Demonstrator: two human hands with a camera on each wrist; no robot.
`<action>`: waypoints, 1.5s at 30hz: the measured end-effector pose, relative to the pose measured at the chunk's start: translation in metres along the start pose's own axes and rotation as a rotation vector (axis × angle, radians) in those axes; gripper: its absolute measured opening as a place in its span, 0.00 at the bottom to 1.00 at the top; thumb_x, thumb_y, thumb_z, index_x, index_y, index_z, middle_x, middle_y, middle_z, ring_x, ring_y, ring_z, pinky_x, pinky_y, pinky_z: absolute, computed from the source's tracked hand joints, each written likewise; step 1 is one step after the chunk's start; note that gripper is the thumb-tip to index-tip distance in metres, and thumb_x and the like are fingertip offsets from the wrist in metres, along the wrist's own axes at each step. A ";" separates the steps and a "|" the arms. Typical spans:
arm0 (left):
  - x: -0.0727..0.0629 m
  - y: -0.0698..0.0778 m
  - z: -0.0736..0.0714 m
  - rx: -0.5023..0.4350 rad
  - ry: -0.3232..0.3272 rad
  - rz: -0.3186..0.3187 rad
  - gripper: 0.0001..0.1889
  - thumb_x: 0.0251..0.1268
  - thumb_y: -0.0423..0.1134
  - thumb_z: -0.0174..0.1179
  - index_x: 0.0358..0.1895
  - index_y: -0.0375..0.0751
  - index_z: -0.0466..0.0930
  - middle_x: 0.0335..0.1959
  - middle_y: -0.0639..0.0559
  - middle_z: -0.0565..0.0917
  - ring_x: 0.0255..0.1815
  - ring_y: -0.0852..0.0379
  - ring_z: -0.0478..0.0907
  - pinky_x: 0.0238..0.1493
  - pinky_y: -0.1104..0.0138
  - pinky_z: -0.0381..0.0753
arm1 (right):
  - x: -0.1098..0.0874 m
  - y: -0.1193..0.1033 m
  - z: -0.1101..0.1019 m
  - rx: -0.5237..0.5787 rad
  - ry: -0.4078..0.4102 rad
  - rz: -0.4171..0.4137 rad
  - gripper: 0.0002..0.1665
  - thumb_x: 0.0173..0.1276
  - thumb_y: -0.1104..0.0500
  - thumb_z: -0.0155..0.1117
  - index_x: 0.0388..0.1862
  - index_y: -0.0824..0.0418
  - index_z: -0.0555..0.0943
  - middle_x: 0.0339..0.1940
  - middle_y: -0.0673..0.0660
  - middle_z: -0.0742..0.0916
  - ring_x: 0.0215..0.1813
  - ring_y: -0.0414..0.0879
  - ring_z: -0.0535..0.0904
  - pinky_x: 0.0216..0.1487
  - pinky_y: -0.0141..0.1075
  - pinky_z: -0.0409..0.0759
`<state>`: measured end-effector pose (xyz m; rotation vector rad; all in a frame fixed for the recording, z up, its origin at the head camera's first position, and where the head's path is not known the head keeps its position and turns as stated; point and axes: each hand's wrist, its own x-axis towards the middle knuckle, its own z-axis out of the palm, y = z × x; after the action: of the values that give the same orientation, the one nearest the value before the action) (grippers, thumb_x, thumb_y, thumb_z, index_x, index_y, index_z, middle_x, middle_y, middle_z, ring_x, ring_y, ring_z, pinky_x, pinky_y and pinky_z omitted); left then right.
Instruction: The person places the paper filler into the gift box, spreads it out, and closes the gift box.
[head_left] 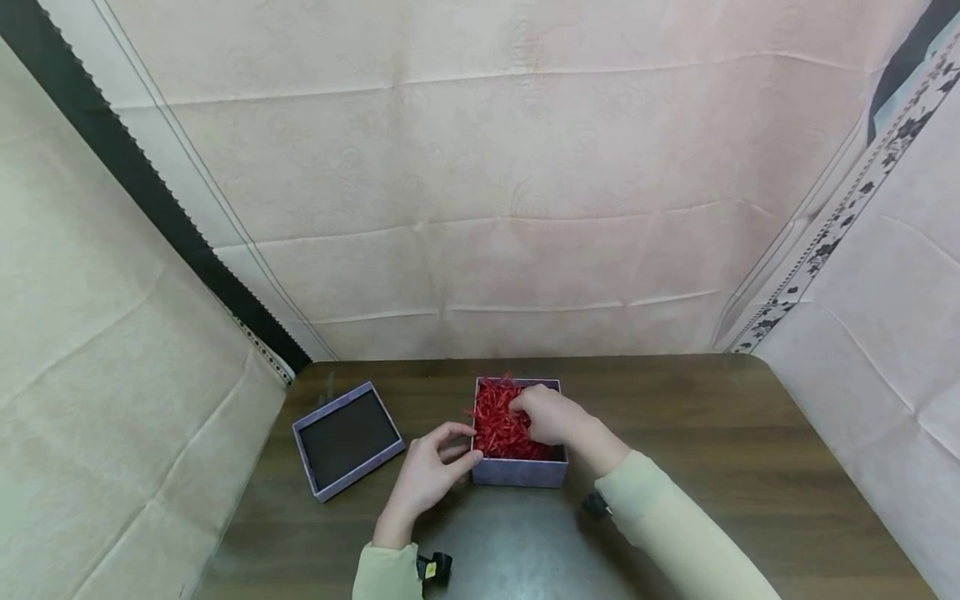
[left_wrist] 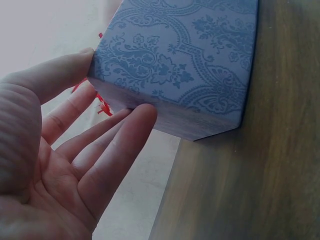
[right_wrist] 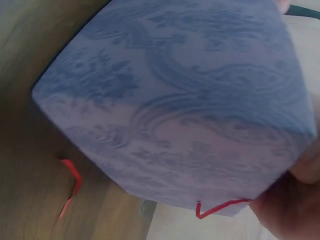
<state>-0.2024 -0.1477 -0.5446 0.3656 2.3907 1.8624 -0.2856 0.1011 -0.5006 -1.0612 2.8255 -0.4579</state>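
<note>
A box (head_left: 519, 475) covered in blue-lilac patterned paper stands uncovered on the table, filled with red shredded paper (head_left: 497, 429). My left hand (head_left: 432, 467) is at its left side; in the left wrist view the thumb reaches the box's rim corner and the mostly straight fingers (left_wrist: 125, 155) touch its side wall. From the right, my right hand (head_left: 552, 415) reaches over the rim into the box, its fingertips buried in the shreds; I cannot tell whether they pinch any. In the right wrist view, a red strip (right_wrist: 220, 207) hangs over the rim beside this hand.
The box's lid (head_left: 348, 437), with a dark inside facing up, lies at an angle on the wooden table (head_left: 712, 450) left of the box. A loose red strip (right_wrist: 75, 182) shows near the box in the right wrist view. Pale cloth (head_left: 525, 167) hangs behind the table and at both sides.
</note>
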 end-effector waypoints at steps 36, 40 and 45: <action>0.001 -0.002 0.001 0.007 -0.006 0.004 0.15 0.71 0.40 0.74 0.56 0.44 0.85 0.61 0.41 0.86 0.58 0.43 0.88 0.36 0.63 0.89 | 0.013 -0.004 -0.002 0.020 0.050 -0.248 0.19 0.72 0.61 0.76 0.60 0.56 0.90 0.59 0.52 0.90 0.63 0.47 0.85 0.65 0.44 0.82; 0.001 -0.002 0.002 0.010 -0.004 0.001 0.15 0.71 0.40 0.74 0.57 0.45 0.86 0.62 0.40 0.86 0.59 0.42 0.87 0.36 0.63 0.89 | 0.010 0.001 -0.006 -0.008 0.051 -0.281 0.13 0.71 0.63 0.77 0.53 0.55 0.93 0.55 0.53 0.92 0.60 0.47 0.87 0.62 0.43 0.84; 0.001 0.000 0.001 0.004 0.003 -0.004 0.16 0.71 0.40 0.74 0.57 0.44 0.85 0.63 0.39 0.85 0.60 0.40 0.86 0.36 0.62 0.90 | 0.009 0.007 -0.003 -0.088 0.012 -0.287 0.09 0.70 0.64 0.77 0.47 0.56 0.95 0.48 0.52 0.93 0.55 0.47 0.89 0.59 0.42 0.86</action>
<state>-0.2029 -0.1470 -0.5444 0.3585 2.3951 1.8583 -0.2969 0.1011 -0.4998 -1.4955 2.7347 -0.3643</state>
